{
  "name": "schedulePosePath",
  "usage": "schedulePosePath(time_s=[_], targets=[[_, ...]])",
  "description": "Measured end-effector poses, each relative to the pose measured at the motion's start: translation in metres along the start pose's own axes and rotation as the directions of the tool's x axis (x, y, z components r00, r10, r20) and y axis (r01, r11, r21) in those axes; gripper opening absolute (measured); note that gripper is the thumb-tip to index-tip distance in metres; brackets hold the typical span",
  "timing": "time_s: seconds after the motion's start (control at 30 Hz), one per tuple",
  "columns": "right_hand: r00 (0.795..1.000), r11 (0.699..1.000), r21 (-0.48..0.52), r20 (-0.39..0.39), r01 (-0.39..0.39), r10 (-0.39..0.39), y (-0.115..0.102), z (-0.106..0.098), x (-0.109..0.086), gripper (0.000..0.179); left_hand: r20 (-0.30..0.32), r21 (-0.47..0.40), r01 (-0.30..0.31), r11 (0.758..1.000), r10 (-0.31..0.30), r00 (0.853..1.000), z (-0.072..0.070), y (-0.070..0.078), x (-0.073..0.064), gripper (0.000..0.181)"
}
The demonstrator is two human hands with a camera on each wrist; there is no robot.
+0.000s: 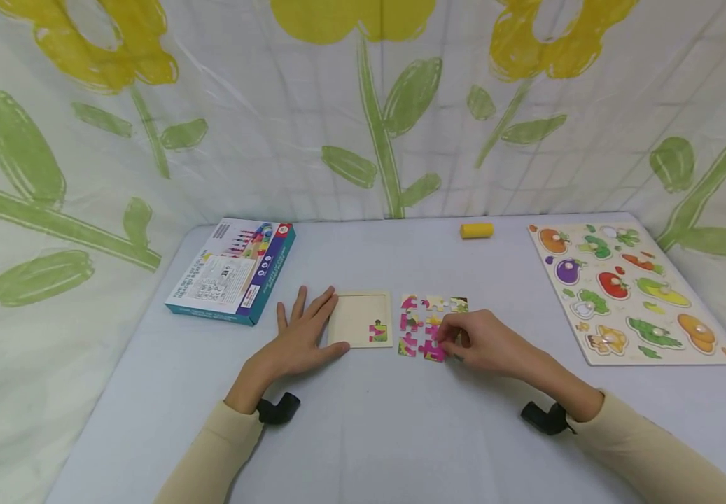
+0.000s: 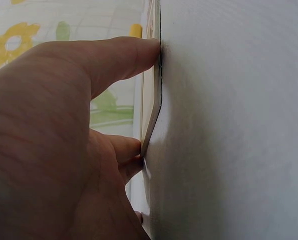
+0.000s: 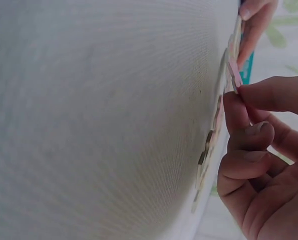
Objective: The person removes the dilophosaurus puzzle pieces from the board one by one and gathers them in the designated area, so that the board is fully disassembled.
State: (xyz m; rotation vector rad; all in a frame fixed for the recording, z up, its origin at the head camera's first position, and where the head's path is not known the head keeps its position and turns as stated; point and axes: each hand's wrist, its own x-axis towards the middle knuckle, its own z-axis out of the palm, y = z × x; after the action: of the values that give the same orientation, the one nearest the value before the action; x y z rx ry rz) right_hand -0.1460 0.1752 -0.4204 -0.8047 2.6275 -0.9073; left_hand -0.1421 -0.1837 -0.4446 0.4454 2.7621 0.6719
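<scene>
My left hand (image 1: 302, 339) lies with fingers spread and straight at the left side of a square wooden puzzle tray (image 1: 353, 295). Its thumb and forefinger touch the tray's edges, as the left wrist view also shows. One pink and green puzzle piece (image 1: 378, 332) sits in the tray's lower right corner. Right of the tray, several loose jigsaw pieces (image 1: 409, 322) are laid out in rows. My right hand (image 1: 472, 339) pinches a pink puzzle piece (image 3: 235, 74) between thumb and forefinger, its other fingers curled. It partly covers the right-hand pieces in the head view.
A flat teal and white box (image 1: 230, 269) lies at the back left. At the back stands or lies a yellow cylinder (image 1: 477, 231); a vegetable peg board (image 1: 636, 294) is on the right. Flowered cloth (image 1: 243, 140) hangs behind the table.
</scene>
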Motion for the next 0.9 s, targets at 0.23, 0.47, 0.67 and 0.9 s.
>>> schedulePosePath(time_s=[0.23, 0.47, 0.67, 0.9], targets=[[1.0, 1.0, -0.004, 0.0, -0.002, 0.002, 0.0012, 0.0003, 0.0014, 0.006, -0.001, 0.004, -0.002, 1.0, 0.002, 1.0, 0.0, -0.0003, 0.0009, 0.097], [1.0, 1.0, -0.016, -0.002, -0.005, 0.005, 0.0005, 0.0, 0.0019, 0.007, 0.002, 0.0, -0.002, 1.0, 0.002, 1.0, -0.0007, 0.0004, 0.0004, 0.097], [1.0, 1.0, -0.026, 0.002, 0.008, -0.008, 0.0005, 0.0006, 0.0028, 0.007, 0.0, -0.001, -0.004, 1.0, 0.004, 1.0, -0.0005, 0.0012, -0.0002, 0.097], [1.0, 0.999, -0.034, 0.003, 0.015, -0.015, 0.0004, 0.0008, 0.003, 0.007, -0.007, 0.0, -0.007, 1.0, 0.007, 1.0, 0.0003, 0.0008, -0.0008, 0.097]])
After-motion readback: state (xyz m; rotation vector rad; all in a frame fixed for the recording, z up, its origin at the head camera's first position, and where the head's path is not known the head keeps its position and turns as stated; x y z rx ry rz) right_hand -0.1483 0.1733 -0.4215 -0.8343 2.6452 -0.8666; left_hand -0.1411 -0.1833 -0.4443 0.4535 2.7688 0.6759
